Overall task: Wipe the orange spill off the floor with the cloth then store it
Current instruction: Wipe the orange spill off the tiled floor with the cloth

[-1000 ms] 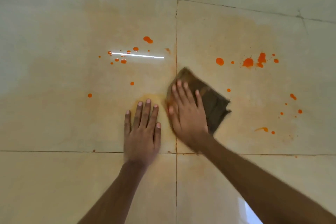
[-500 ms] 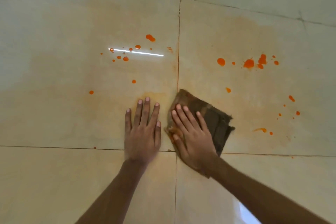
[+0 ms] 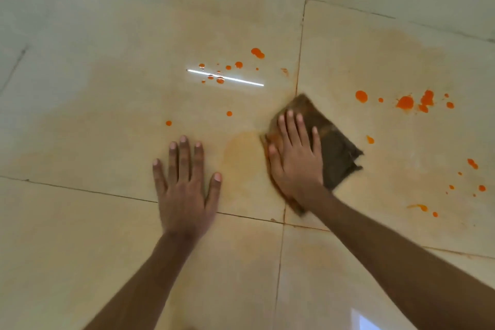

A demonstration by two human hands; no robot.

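- Your right hand (image 3: 296, 161), fingers spread, presses the cloth (image 3: 332, 147) flat; your left hand (image 3: 184, 190) rests splayed beside it.
- Orange drops (image 3: 404, 102) remain on both sides of the cloth; storing is not yet begun.

Soft, even, warm light covers the tiled floor (image 3: 80, 222), with no hard shadows under the arms. A thin bright streak of glare (image 3: 225, 78) lies on the glossy tile, and a pale reflection (image 3: 361, 321) shows at the bottom edge. The cloth (image 3: 334, 147) edges are smeared by motion blur. Grout lines bow toward the corners, showing wide-angle distortion.
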